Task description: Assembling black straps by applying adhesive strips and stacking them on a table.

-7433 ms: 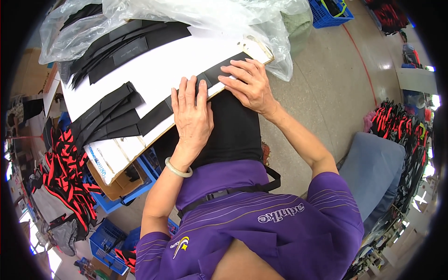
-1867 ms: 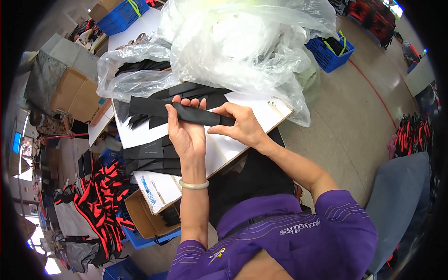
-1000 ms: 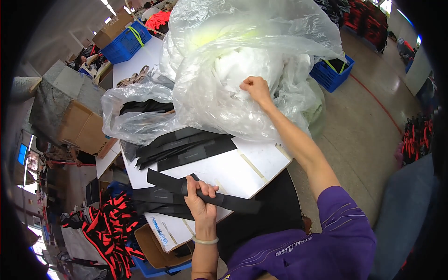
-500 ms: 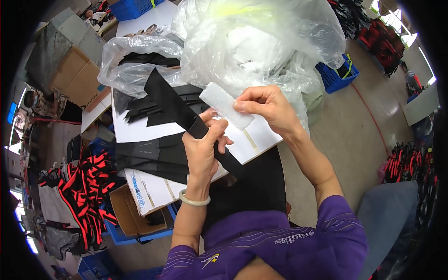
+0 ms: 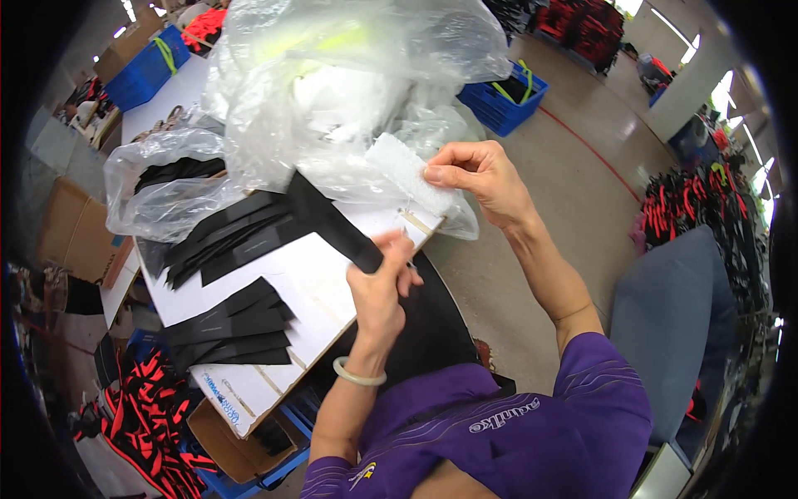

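Observation:
My right hand (image 5: 490, 183) pinches a flat white foam strip (image 5: 406, 172) between thumb and fingers, up in front of the table's edge. Lower and to the left, my left hand (image 5: 378, 291) is closed around a black fabric strip (image 5: 327, 214), whose far end slants up over the table. A gap separates the foam from my left fingers. On the white tabletop (image 5: 332, 287) lie two fanned groups of similar strips: a nearer black stack (image 5: 229, 328) and a farther black stack (image 5: 237, 237), partly under the held strip.
A large clear plastic bag (image 5: 349, 108) covers the table's back; a smaller bag (image 5: 125, 183) holds black pieces. Blue baskets stand behind left (image 5: 150, 71) and at right (image 5: 503, 104). A cardboard box (image 5: 237, 445) and red-black straps (image 5: 150, 416) are at lower left, a grey-blue padded shape (image 5: 665, 324) at right.
The view has turned, so the table and bags sit farther left. My left hand with the black strip has drawn away from the foam, which my right hand still holds.

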Demonstrator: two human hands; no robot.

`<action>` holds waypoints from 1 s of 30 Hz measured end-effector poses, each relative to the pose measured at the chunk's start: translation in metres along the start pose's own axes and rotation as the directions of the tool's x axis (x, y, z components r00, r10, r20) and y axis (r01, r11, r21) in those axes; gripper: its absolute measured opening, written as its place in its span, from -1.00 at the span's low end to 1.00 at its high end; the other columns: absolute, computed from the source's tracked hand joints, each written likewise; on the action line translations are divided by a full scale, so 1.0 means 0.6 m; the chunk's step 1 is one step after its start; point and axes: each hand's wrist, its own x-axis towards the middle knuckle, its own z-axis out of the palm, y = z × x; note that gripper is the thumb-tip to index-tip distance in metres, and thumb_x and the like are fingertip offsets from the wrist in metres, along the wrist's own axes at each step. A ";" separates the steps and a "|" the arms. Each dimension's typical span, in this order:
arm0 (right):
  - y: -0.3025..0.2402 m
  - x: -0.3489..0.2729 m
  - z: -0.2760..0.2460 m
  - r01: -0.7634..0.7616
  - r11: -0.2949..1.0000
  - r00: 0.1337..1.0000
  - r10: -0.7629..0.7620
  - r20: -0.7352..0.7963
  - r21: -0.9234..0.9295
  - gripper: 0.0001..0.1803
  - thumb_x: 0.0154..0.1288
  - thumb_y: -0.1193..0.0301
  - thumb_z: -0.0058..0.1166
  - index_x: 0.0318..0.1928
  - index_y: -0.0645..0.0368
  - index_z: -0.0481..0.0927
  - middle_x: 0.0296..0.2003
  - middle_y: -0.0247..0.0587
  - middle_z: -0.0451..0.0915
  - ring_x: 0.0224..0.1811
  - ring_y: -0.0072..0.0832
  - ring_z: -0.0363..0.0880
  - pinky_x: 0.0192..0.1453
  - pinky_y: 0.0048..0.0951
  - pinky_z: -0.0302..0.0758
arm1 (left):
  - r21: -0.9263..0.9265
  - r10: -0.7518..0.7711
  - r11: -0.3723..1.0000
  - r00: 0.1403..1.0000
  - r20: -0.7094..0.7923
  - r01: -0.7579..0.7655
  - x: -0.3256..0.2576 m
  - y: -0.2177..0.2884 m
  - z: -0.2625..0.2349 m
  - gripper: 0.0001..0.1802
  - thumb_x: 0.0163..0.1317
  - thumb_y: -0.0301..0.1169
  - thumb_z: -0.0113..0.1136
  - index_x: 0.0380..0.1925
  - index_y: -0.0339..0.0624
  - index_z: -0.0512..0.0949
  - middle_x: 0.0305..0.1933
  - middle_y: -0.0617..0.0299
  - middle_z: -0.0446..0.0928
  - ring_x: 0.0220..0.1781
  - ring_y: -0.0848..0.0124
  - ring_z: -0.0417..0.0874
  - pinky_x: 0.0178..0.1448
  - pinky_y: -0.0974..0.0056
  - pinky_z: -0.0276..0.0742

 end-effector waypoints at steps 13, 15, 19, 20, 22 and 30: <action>-0.007 -0.062 -0.036 0.043 0.999 0.990 -0.041 -0.136 0.016 -0.86 0.20 0.45 0.23 -0.32 0.29 0.67 -0.42 -0.35 0.62 -0.33 -0.69 0.51 -0.17 -0.63 0.41 | 0.198 -0.076 0.978 0.994 0.077 0.060 -0.012 -0.007 0.020 -0.76 0.18 -0.38 0.29 -0.46 -0.37 0.51 -0.65 0.27 0.39 -0.74 0.57 0.29 -0.51 0.40 0.44; -0.002 -0.066 -0.029 -0.009 0.998 0.994 0.015 -0.110 0.057 -0.88 0.19 0.46 0.24 -0.34 0.28 0.67 -0.42 -0.36 0.62 -0.35 -0.70 0.51 -0.19 -0.64 0.41 | 0.219 -0.025 0.976 0.998 0.054 0.013 -0.011 0.007 0.036 -0.74 0.19 -0.35 0.29 -0.48 -0.31 0.47 -0.68 0.29 0.33 -0.75 0.55 0.25 -0.51 0.38 0.41; 0.006 -0.075 -0.007 -0.044 0.998 0.999 0.043 0.011 0.046 -0.89 0.15 0.47 0.28 -0.44 0.24 0.64 -0.48 -0.40 0.59 -0.45 -0.75 0.45 -0.35 -0.66 0.35 | 0.093 0.082 0.991 0.991 0.108 -0.092 -0.003 0.022 0.051 -0.83 0.19 -0.49 0.28 -0.45 -0.31 0.47 -0.61 0.27 0.41 -0.71 0.59 0.31 -0.51 0.42 0.43; 0.004 -0.075 -0.006 -0.043 0.998 0.999 0.042 0.008 0.050 -0.89 0.15 0.47 0.28 -0.44 0.24 0.64 -0.48 -0.40 0.59 -0.45 -0.75 0.45 -0.35 -0.66 0.35 | 0.097 0.080 0.991 0.991 0.109 -0.091 -0.003 0.023 0.047 -0.83 0.19 -0.49 0.28 -0.45 -0.31 0.47 -0.61 0.27 0.41 -0.71 0.59 0.31 -0.51 0.42 0.43; -0.002 -0.075 -0.010 -0.050 0.997 0.997 0.046 -0.068 -0.058 -0.83 0.14 0.46 0.30 -0.51 0.22 0.58 -0.54 -0.43 0.54 -0.50 -0.79 0.35 -0.43 -0.65 0.25 | -0.026 0.102 0.995 0.993 0.056 -0.100 -0.002 0.024 0.037 -0.82 0.20 -0.52 0.25 -0.50 -0.24 0.43 -0.62 0.28 0.40 -0.72 0.57 0.30 -0.50 0.40 0.44; 0.002 -0.089 -0.001 -0.033 0.999 0.999 0.033 0.003 -0.043 -0.81 0.28 0.37 0.16 -0.39 0.24 0.57 -0.46 -0.44 0.52 -0.44 -0.75 0.35 -0.33 -0.64 0.32 | -0.027 0.139 0.990 0.989 0.047 -0.138 -0.007 0.026 0.020 -0.81 0.20 -0.52 0.24 -0.51 -0.22 0.42 -0.62 0.27 0.38 -0.70 0.56 0.31 -0.46 0.36 0.46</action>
